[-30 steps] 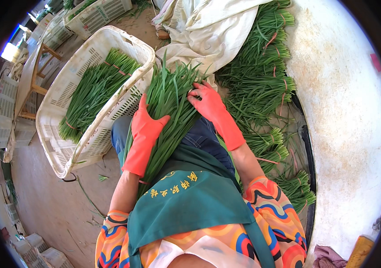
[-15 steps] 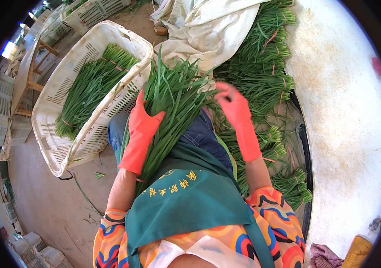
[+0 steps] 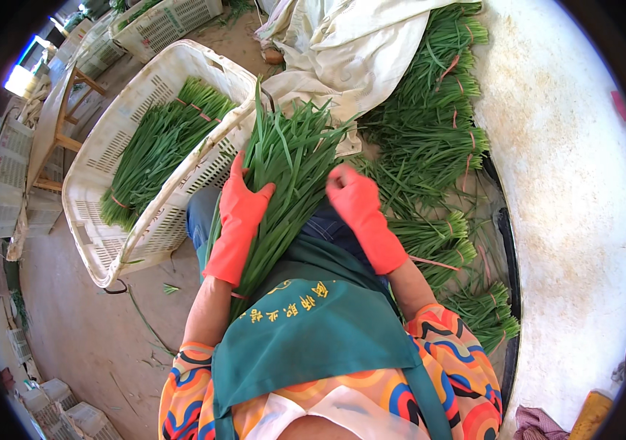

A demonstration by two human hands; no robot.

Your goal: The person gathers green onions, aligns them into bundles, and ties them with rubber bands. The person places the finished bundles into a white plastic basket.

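Holding chive bunch [image 3: 284, 176]; crate [image 3: 93, 242] holds bundled chives [image 3: 159, 143].

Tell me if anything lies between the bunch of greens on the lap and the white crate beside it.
Nothing visible does. The bunch of greens, held by the left hand and right hand, lies right against the white crate; its near rim is bare, with tied greens inside.
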